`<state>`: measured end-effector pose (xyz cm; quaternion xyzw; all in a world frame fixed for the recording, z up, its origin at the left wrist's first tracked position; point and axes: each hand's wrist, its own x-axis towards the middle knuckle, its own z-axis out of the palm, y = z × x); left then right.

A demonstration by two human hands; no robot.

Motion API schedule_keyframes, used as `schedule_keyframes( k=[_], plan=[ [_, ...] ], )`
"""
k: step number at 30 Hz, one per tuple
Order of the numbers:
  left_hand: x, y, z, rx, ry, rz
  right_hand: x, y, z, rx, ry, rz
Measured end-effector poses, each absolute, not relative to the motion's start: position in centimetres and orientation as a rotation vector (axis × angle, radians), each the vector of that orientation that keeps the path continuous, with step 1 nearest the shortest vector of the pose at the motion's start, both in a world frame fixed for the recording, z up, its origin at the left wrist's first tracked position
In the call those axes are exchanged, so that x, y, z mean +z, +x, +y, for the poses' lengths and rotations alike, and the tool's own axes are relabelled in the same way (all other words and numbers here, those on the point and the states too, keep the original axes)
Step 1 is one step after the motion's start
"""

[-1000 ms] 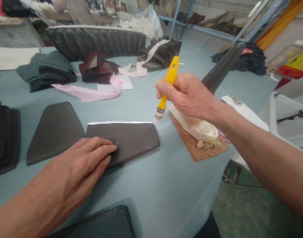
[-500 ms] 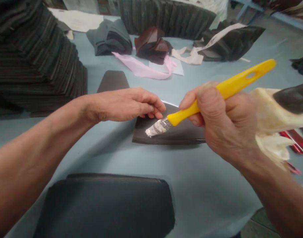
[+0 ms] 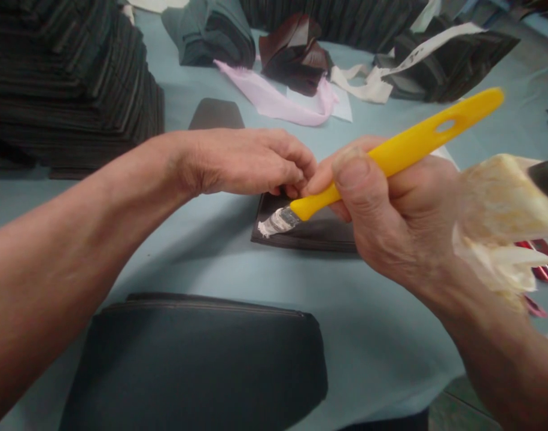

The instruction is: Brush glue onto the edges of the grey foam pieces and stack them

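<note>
On a pale blue table (image 3: 381, 353) ringed by stacked dark pieces (image 3: 63, 78), the left hand (image 3: 251, 160) pins a dark panel (image 3: 310, 230) with curled fingers; the right hand (image 3: 390, 209), fist closed, holds a yellow brush (image 3: 390, 158) whose white-laden bristles touch the panel's near corner, with most of the visible panel apparently uncoated.

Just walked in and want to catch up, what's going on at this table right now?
A person is working with both bare hands at a light blue table. The right hand grips a yellow-handled brush, its white-coated bristles resting on the near left corner of a flat dark piece. The left hand presses its fingertips on that piece's far edge. Another dark piece lies closer, with a tall dark stack at the left.
</note>
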<state>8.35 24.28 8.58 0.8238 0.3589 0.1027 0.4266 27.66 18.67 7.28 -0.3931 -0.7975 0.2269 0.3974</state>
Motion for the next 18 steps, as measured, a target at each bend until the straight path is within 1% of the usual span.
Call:
schedule_keyframes(
  k=[4,10,18],
  plan=[
    [8.2,8.4,24.6,0.288,2.009,0.917,7.5,28.5,18.7,0.594,-0.958,-2.012],
    [8.4,9.0,24.1,0.216,2.037,1.048,7.2,31.5,18.8,0.537,-0.966,-2.070],
    [8.0,8.9,24.9,0.160,2.139,1.161,7.4,34.4,19.0,0.701,-0.965,-1.983]
  ],
)
